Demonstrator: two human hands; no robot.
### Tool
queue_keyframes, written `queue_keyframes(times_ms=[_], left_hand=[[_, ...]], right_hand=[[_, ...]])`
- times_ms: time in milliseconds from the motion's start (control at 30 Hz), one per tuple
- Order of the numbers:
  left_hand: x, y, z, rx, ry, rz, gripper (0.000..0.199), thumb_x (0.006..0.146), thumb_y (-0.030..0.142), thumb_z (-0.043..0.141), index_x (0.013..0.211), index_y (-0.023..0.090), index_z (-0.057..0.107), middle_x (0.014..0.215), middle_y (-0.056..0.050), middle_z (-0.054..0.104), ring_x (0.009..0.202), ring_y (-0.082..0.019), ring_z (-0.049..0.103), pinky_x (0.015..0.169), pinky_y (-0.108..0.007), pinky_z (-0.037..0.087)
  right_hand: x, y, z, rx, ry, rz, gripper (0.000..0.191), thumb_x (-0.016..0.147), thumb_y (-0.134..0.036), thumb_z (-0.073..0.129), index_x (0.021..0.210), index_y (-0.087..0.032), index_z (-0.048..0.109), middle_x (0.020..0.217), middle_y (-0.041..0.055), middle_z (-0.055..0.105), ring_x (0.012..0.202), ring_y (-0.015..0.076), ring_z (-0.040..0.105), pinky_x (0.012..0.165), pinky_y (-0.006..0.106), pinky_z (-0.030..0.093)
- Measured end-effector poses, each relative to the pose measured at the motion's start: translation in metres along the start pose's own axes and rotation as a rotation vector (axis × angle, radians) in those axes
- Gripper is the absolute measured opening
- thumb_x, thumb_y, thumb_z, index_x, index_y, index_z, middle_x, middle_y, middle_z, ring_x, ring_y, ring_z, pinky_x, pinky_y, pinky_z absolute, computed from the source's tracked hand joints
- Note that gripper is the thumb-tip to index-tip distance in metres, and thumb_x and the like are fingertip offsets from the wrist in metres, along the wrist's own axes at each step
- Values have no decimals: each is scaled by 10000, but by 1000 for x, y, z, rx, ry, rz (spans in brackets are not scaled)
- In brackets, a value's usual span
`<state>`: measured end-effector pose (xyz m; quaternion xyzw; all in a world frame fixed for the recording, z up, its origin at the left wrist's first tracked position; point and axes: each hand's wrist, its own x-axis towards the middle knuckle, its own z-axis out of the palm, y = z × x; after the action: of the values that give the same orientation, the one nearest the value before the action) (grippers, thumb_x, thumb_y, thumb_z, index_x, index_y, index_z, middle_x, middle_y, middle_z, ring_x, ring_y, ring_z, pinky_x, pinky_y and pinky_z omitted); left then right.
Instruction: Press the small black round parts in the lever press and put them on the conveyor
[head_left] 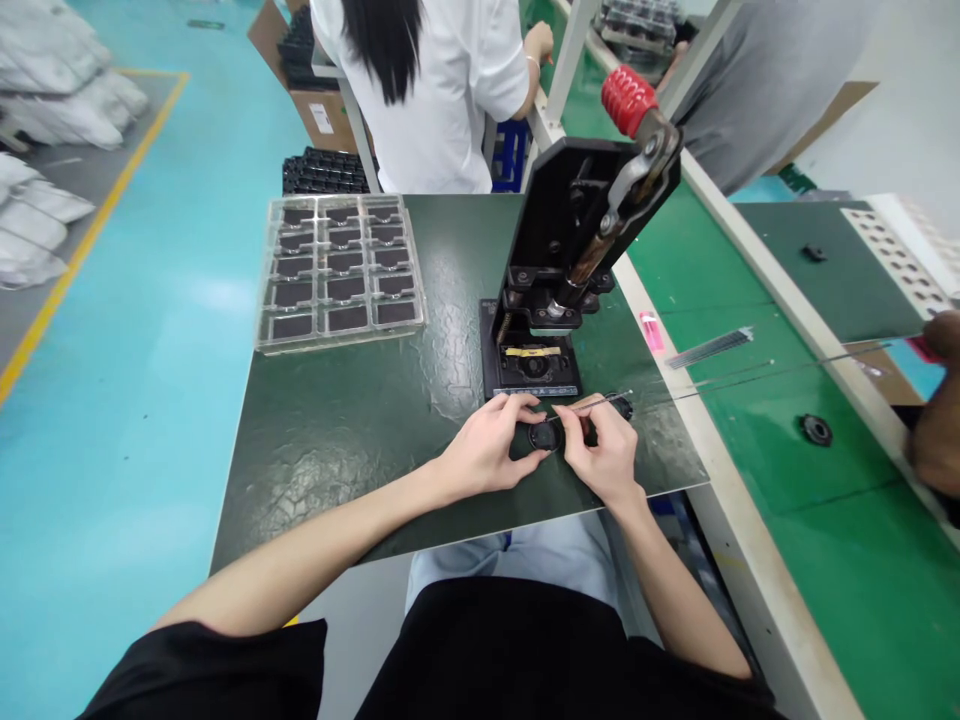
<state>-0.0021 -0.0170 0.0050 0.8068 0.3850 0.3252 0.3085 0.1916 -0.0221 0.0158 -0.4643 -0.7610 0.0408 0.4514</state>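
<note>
My left hand [491, 445] curves its thumb and fingers around the left side of a small round black part [544, 435] on the dark green table [337, 420]. From the right, my right hand [604, 445] pinches a thin metal strip or wire [592, 402] whose end is over that part. Another black part [621, 405] lies just beyond my right knuckles. Behind both hands stands a black hand press [555, 240] with a red-wrapped lever, and a yellow strip [532, 352] crosses its base.
A clear compartment tray [341, 270] with dark pieces sits at the table's back left. Right runs a green conveyor [795, 490] with a black round part [815, 430] and thin strips [709, 348]. Other people work ahead and at the right edge.
</note>
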Motion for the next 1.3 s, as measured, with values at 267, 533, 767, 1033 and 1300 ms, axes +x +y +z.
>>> queue_keyframes(times_ms=[267, 533, 767, 1033, 1300], left_hand=[[0, 0, 1, -19, -10, -18, 519, 851, 319, 759, 1262, 223, 457, 1187, -103, 748, 1201, -309, 673, 1025, -509, 570], [0, 0, 0, -29, -19, -29, 502, 853, 329, 746, 1259, 228, 469, 1212, -108, 738, 1212, -305, 668, 1039, -511, 562], [0, 0, 0, -20, -14, -24, 514, 851, 313, 747, 1265, 224, 456, 1186, -103, 743, 1206, -302, 669, 1028, -499, 567], [1, -1, 2, -24, -9, -29, 529, 839, 313, 751, 1274, 229, 462, 1190, -101, 737, 1193, -303, 674, 1020, -503, 570], [1, -4, 2, -5, 3, -3, 406, 840, 333, 751, 1159, 211, 529, 1222, -121, 707, 1152, -300, 695, 988, -481, 595]], right_hand=[[1, -1, 0, 15, -7, -31, 244, 978, -132, 620, 766, -218, 537, 682, 8, 621, 613, 145, 576, 562, 289, 438], [2, -3, 1, -38, 4, -94, 231, 987, -115, 609, 795, -223, 541, 701, 18, 640, 653, 159, 613, 563, 298, 453], [2, -2, 2, -37, -8, -87, 255, 997, -135, 604, 775, -223, 513, 673, 5, 600, 627, 149, 583, 561, 295, 439], [1, -1, 4, 19, -56, -52, 275, 997, -162, 591, 744, -222, 505, 659, 2, 563, 618, 150, 542, 578, 297, 433], [-1, -3, -3, 144, 167, 103, 212, 1018, -180, 560, 823, -202, 638, 707, 24, 663, 634, 153, 639, 594, 295, 522]])
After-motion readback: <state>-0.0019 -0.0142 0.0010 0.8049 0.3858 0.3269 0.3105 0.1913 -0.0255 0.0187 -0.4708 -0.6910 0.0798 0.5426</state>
